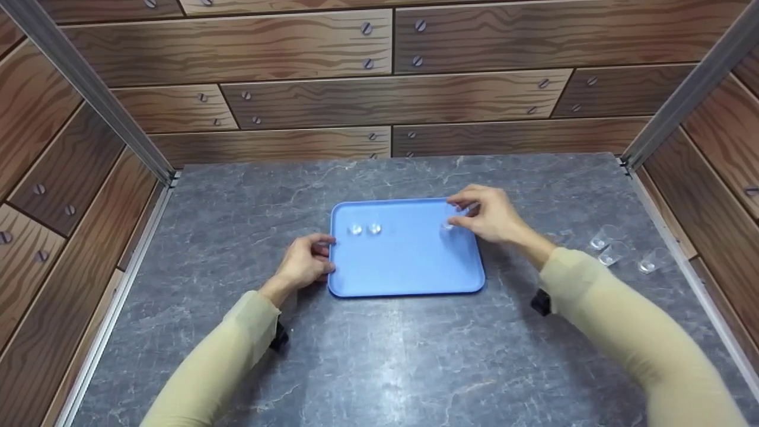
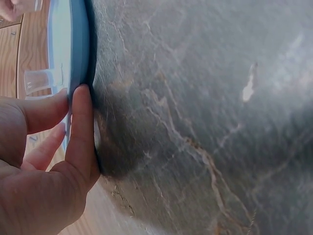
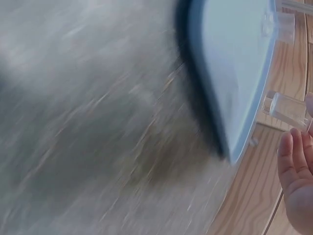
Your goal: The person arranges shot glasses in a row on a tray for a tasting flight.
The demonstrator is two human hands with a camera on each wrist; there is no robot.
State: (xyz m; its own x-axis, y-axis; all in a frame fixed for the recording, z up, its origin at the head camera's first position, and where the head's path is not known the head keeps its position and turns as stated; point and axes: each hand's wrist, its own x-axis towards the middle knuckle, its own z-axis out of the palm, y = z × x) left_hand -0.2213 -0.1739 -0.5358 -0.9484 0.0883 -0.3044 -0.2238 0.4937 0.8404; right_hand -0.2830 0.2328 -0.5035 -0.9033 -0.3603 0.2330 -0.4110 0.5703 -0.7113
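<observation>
A blue tray [image 1: 409, 270] lies on the table. My left hand [image 1: 303, 261] is at its left edge, fingertips touching the rim; in the left wrist view the fingers [image 2: 82, 127] meet the tray's side. Two small clear cups [image 1: 364, 228] stand side by side near the tray's upper left corner. My right hand [image 1: 489, 213] pinches another clear cup [image 3: 288, 108] over the tray's upper right part. That cup looks upright, and a gap shows between its base and the tray in the right wrist view.
Several clear cups [image 1: 614, 254] stand or lie on the grey marbled table [image 1: 379, 356], right of the tray. Wood-patterned walls [image 1: 379, 98] and metal posts [image 1: 682, 89] close off the back and sides.
</observation>
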